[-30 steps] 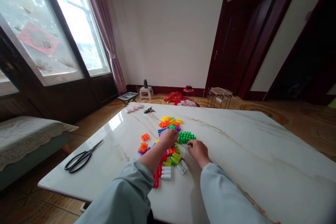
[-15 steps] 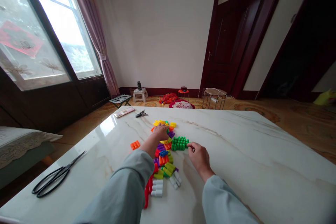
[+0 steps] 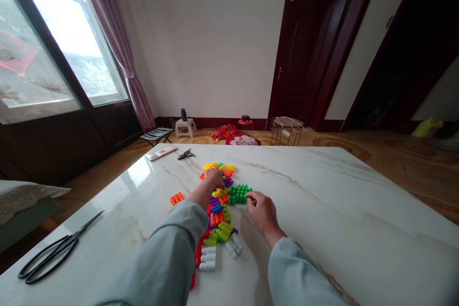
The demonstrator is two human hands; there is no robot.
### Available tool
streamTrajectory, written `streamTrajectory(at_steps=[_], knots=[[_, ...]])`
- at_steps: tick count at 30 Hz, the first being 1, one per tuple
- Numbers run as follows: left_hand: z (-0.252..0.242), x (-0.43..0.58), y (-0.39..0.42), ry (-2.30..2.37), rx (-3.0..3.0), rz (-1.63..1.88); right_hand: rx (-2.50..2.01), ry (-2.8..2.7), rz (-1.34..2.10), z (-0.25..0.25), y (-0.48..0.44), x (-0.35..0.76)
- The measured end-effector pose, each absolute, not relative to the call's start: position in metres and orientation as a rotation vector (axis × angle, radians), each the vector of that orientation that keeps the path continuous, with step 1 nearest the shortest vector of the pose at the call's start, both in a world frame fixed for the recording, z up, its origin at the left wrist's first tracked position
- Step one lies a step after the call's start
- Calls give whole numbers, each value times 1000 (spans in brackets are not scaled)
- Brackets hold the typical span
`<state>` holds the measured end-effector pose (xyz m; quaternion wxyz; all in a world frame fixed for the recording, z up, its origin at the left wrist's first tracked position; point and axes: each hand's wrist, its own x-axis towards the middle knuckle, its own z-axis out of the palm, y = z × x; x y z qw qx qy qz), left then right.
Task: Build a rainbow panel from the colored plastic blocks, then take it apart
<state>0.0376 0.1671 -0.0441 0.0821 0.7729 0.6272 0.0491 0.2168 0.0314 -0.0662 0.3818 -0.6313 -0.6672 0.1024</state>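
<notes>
Colourful plastic building blocks lie in a long loose pile on the white marble-patterned table. My left hand reaches over the far part of the pile, close to yellow blocks and a purple block; its fingertips are hidden beneath it. Beside the pile, my right hand is closed, thumb and fingers pinched at the right end of a joined set of green building blocks. Nearer me are lime-green blocks, white blocks and a blue block.
Black-handled scissors rest at the left of the table. An orange block lies apart, left of the pile. Near the far edge are a phone and keys. Stools, including a white one, stand beyond the table.
The whole view has shifted, so things appear farther left. My left hand stays over the far blocks, and my right hand stays at the green set's end.
</notes>
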Motion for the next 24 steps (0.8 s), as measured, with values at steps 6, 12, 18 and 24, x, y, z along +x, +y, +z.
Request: streamTrajectory(at_steps=[6, 12, 18, 24], knots=[[-43, 36, 166, 1894, 2420, -65, -1554, -1749, 260, -66, 30, 214], [-40, 24, 162, 1882, 2439, 81, -1547, -1760, 283, -63, 28, 210], [-8, 15, 142, 1772, 1769, 858, -1523, -1726, 366, -54, 28, 201], [18, 27, 97, 1428, 1034, 1037, -1426, -1425, 663, -40, 31, 178]])
